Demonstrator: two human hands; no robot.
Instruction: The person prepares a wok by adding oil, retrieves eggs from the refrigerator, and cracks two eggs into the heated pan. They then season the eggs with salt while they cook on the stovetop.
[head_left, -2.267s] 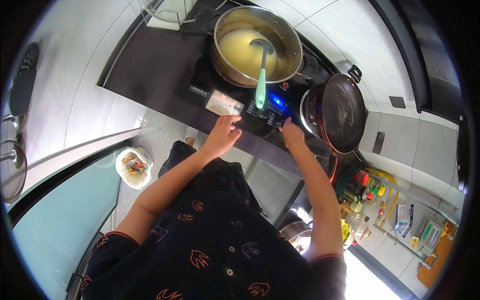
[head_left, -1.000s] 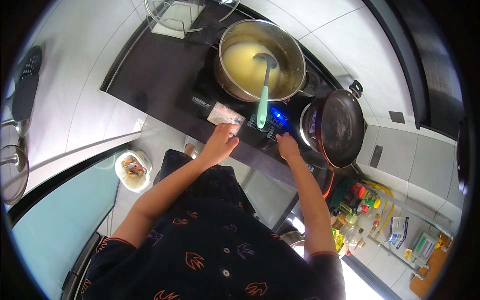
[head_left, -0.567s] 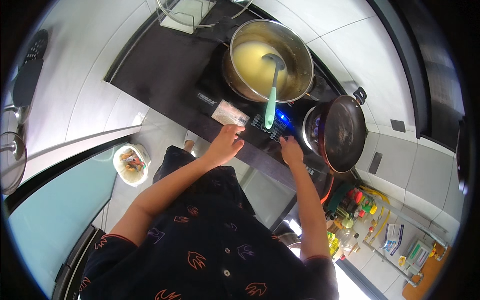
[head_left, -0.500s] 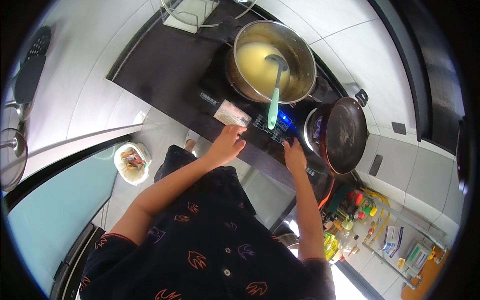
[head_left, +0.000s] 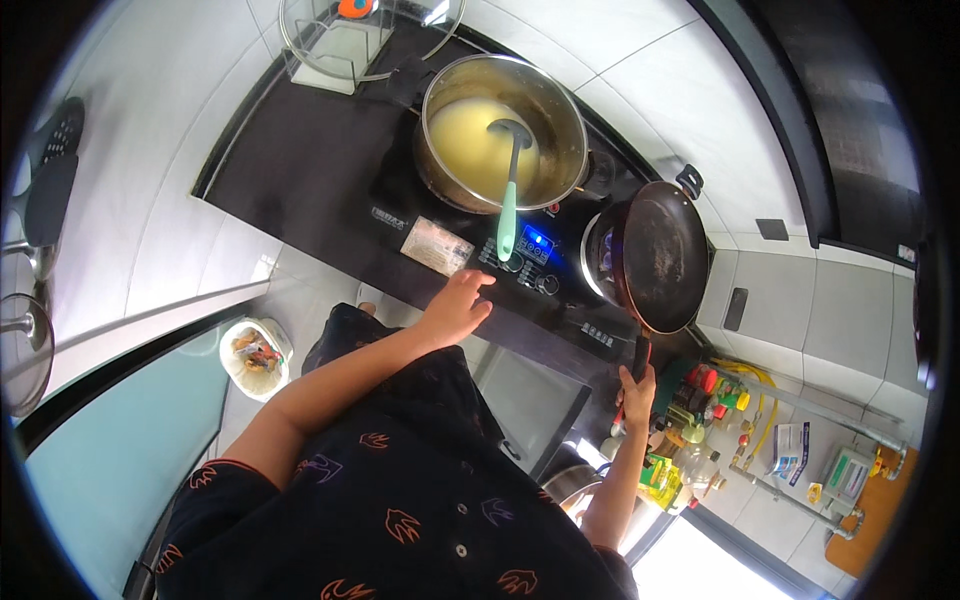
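Note:
My right hand is closed round the handle of a dark frying pan. The pan sits tilted over the right side of the cooktop, its inside bare apart from a worn patch. Fingers loosely apart, my left hand hovers over the counter's front edge and holds nothing. Just beyond it lies a flat pale packet, beside the cooktop's lit control panel. A large metal pot stands behind, part-filled with pale yellow liquid. A ladle-like utensil with a mint-green handle leans in the pot.
A glass lid stands in a wire rack at the back left. On the floor to the left is a white bin with scraps inside. Bottles and packets crowd the right, near a yellow hose. Dark utensils hang on the left wall.
My right hand has moved from the control panel area, right and nearer to me, and taken hold of the pan handle. My left hand stays about where it was. The view has shifted slightly.

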